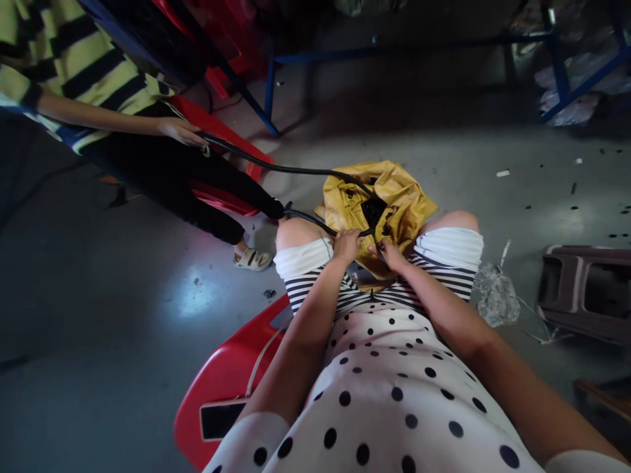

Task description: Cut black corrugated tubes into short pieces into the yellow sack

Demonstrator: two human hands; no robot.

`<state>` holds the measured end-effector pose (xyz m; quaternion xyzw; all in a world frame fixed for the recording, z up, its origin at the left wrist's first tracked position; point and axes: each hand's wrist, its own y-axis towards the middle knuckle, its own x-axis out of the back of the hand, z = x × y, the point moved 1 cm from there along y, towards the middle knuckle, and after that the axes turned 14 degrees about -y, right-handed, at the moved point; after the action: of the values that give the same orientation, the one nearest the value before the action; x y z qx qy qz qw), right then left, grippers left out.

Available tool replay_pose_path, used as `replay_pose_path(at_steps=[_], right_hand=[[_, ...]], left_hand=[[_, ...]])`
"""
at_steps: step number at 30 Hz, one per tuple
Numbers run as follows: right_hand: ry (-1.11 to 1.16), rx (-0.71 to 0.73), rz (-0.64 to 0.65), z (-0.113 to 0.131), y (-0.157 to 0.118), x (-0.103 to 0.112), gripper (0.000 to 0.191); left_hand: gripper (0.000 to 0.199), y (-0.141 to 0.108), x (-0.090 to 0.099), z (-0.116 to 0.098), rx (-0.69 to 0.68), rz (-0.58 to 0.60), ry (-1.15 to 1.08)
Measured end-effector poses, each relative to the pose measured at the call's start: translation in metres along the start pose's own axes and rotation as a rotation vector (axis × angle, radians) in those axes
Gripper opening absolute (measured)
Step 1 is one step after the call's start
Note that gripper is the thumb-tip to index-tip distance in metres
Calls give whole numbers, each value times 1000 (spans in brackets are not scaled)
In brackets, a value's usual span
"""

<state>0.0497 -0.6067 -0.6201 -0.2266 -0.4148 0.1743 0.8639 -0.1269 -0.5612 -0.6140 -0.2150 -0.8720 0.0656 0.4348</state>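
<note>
Between my knees stands a crumpled yellow sack (394, 190), its mouth spread, with small black pieces (373, 211) inside. My left hand (348, 246) is closed around a black flexible strip (310, 218) at the sack's near left side. Closed at the near right side, my right hand (393, 255) grips a black strip too, where two lengths cross over the sack. Whether these are one piece or two I cannot tell. One long length runs up and left to another person's hand (182, 130), which holds it.
A person in a striped shirt (98, 72) stands at left by a red chair (251, 148). Under me is a red seat (221, 368) with a phone (221, 420). A brown stool (574, 289) and clear plastic (495, 299) lie right; blue table legs (270, 85) stand ahead.
</note>
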Motion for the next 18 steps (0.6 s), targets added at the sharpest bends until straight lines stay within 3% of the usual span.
replay_pose_path(at_steps=[5, 18], right_hand=[[-19, 12, -34, -1, 1, 2, 41], [2, 10, -55, -4, 3, -1, 38]], left_hand=[[31, -2, 4, 2, 38, -57, 44], [28, -3, 8, 2, 47, -43, 69]])
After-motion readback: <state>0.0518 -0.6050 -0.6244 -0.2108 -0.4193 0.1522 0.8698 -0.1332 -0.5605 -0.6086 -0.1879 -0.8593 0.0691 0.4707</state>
